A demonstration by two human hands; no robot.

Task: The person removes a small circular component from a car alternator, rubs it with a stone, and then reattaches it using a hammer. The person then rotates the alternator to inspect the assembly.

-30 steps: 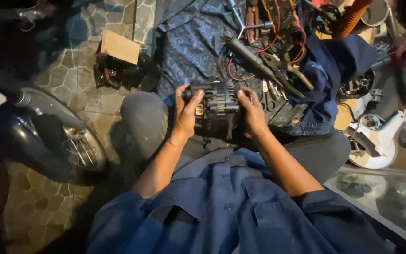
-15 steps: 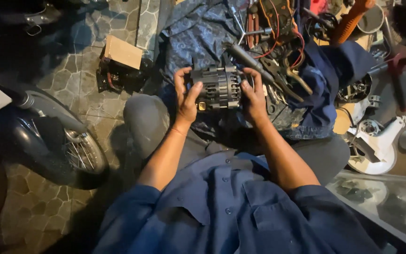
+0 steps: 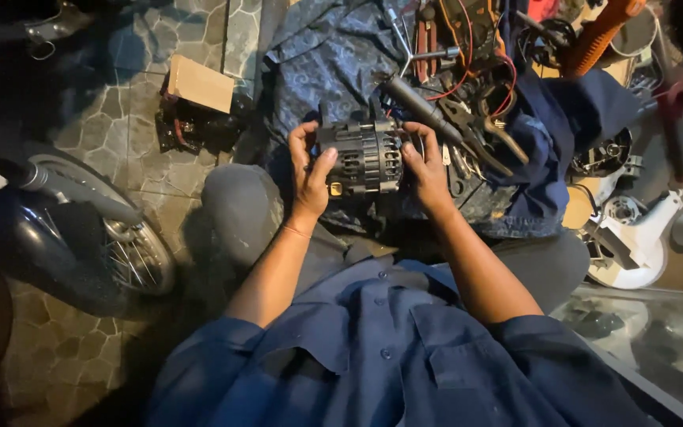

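I hold a dark, ribbed alternator (image 3: 364, 156) above my lap with both hands. My left hand (image 3: 308, 175) grips its left side, thumb laid across the front. On the opposite side my right hand (image 3: 426, 168) clasps the casing. The part hangs over a blue patterned cloth (image 3: 327, 59) spread on the tiled floor. Just beyond my right hand lie pliers (image 3: 480, 136) and a long dark tool (image 3: 414, 101) among red wires.
A motorbike's front wheel (image 3: 130, 251) and fender stand at the left. A cardboard box (image 3: 198, 83) rests on a dark part on the tiles. White machine parts (image 3: 632, 229) lie at the right, an orange handle (image 3: 594, 35) at the top right.
The view has shifted slightly. My hands have raised the alternator a little away from my body and turned it; both hands keep their grip.
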